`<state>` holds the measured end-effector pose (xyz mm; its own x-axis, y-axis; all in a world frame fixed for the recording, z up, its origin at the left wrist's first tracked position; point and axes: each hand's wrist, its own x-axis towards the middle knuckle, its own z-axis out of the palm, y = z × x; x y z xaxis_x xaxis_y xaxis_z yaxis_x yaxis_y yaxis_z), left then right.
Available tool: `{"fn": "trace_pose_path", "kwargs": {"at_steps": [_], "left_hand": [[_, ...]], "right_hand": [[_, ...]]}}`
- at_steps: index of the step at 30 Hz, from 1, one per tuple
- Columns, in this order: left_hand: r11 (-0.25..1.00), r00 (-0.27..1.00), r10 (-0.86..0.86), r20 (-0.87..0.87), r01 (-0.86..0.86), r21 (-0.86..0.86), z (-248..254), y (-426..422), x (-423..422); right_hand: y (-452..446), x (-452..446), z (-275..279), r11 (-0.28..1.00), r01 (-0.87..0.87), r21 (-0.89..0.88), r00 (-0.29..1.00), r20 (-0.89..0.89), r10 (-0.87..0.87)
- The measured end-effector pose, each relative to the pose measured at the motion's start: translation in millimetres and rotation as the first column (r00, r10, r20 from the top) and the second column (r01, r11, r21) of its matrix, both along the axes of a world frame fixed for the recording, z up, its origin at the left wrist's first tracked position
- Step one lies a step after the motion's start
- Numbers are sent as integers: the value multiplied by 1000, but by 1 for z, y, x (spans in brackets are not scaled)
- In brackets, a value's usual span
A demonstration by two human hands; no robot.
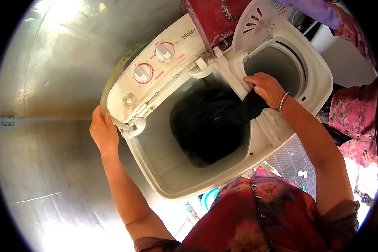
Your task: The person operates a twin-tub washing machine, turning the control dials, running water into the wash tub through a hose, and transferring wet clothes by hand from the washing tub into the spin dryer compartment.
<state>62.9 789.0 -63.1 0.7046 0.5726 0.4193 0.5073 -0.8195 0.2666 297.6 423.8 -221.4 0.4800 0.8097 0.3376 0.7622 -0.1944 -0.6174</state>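
Observation:
A white twin-tub washing machine stands tilted in view before me. Dark, wet-looking black cloth lies bunched in its wash tub. One end of this cloth stretches up over the divider to my right hand, which is closed on it beside the spin tub. My left hand is at the machine's back left corner, its fingers wrapped round a yellowish ribbed hose. That hose runs up behind the control panel. The palm hides part of it.
The perforated spin lid stands raised, beside a red panel. A shiny metal wall rises at the left. Another person's purple sleeve reaches in at top right. A blue basin is below the machine.

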Motion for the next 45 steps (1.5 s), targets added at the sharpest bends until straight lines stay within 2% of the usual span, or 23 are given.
{"fn": "trace_pose_path", "kwargs": {"at_steps": [3, 5, 9, 15, 17, 18, 20, 24, 26, 27, 29, 30, 31, 33, 35, 36, 37, 38, 39, 41, 43, 45], "left_hand": [[1000, 1000, 15, 4, -15, -20, -18, 11, -4], [997, 999, 28, 37, -31, 68, -30, 14, -6], [1000, 999, 19, 48, -20, 16, -26, 16, -6], [1000, 998, 13, -54, -12, 6, -28, 25, -13], [994, 1000, 10, -30, -13, -108, -31, 23, -10], [994, 999, 11, -30, -14, -113, -34, 23, -10], [949, 996, -3, 90, 31, -313, -38, 24, -7], [889, 980, 41, 193, 52, -454, -41, 13, -1], [936, 991, 32, 128, 15, -351, -41, 17, -3], [935, 991, 33, 127, 15, -355, -42, 22, -6], [1000, 1000, -9, 18, 9, 9, -43, 40, -15], [991, 998, 45, -36, -50, -122, -46, 45, -20], [991, 998, 46, -36, -50, -123, -55, 55, -28], [889, 982, 189, -7, -174, -423, -76, 69, -43], [886, 974, 223, 43, -184, -426, -84, 64, -48], [990, 990, 131, -45, -133, -50, -84, 58, -51], [946, 984, 78, -158, -23, 325, -85, 51, -52], [978, 971, 101, -215, -58, 199, -87, 44, -51], [980, 972, 106, -210, -66, 188, -94, 42, -53], [987, 998, 52, -31, -56, -149, -109, 41, -56], [985, 997, 73, -14, -75, -155, -117, 33, -59], [986, 998, -15, 67, 26, -163, -122, 18, -64]], "right_hand": [[-1, 1, -3, 1000, 14, -21, 1000, 12, -14], [-1, 1, -4, 1000, 16, -19, 1000, 18, -16], [0, 0, 6, 1000, -20, -16, 999, -33, 19], [1, -1, 3, 1000, -20, -1, 999, -32, 20], [1, 0, 1, 1000, -12, -7, 1000, -16, 12], [0, 0, 0, 1000, -5, -11, 1000, 4, 5], [1, 1, 0, 1000, -6, -10, 1000, 8, 6], [1, 1, 2, 1000, -25, 8, 1000, -9, 25], [2, 1, 3, 1000, -26, -1, 1000, -8, 26], [1, 1, 3, 1000, -26, -12, 1000, -11, 26], [1, 0, 5, 999, -30, -11, 999, -14, 29], [2, 0, 6, 999, -34, -6, 999, -16, 33], [2, 0, 6, 999, -34, -6, 999, -16, 34], [2, -1, 5, 999, -39, 24, 999, -8, 39], [3, 0, 4, 999, -36, 25, 999, -10, 36], [4, 0, 4, 998, -45, 31, 999, -14, 46], [4, 0, 5, 998, -51, 19, 999, -11, 52], [4, 0, 7, 999, -53, 14, 998, -26, 53], [5, -1, 8, 999, -54, 9, 998, -40, 54], [6, -1, 11, 998, -61, -3, 998, -29, 61], [7, -2, 11, 998, -67, -18, 998, -22, 66], [9, -2, 9, 998, -61, 13, 998, -6, 61]]}}
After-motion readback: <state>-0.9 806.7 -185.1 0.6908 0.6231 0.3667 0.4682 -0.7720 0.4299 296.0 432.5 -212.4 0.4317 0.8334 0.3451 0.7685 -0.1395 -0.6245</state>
